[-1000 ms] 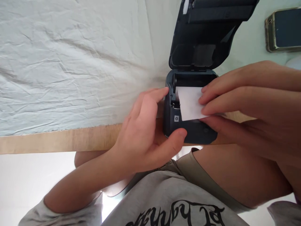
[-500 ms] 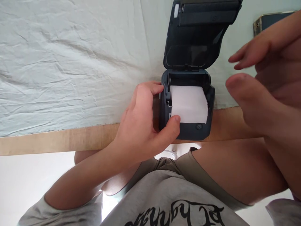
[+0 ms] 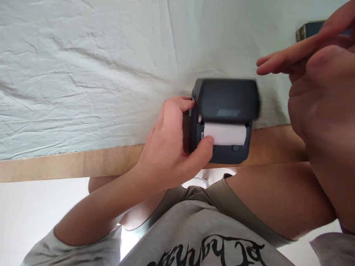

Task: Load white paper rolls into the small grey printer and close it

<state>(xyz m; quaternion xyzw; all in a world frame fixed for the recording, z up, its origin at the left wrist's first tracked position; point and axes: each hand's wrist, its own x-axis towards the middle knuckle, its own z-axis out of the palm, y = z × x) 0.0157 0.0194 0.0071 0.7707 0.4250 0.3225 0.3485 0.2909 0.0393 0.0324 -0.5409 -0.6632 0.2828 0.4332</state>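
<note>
A small dark label printer (image 3: 226, 158) sits at the table's front edge. Its lid (image 3: 229, 98) is swung most of the way down and blurred by motion. From under the lid, the white paper (image 3: 226, 134) lies over the printer's front, beside the round power button (image 3: 235, 148). My left hand (image 3: 172, 136) grips the printer's left side, with the thumb pressing on the paper's left edge. To the right of the printer, my right hand (image 3: 318, 77) is raised in the air, fingers stretched out and apart from the lid, holding nothing.
A wrinkled pale cloth (image 3: 97, 81) covers the table, with a bare wooden strip (image 3: 69, 164) along the front. A phone-like dark object (image 3: 307, 29) lies at the upper right, partly behind my right hand. My legs are below the table edge.
The printer's lid has swung from fully upright and back to nearly down over the paper compartment. My right hand has turned, its fingers straighter. My left hand has stayed on the printer.
</note>
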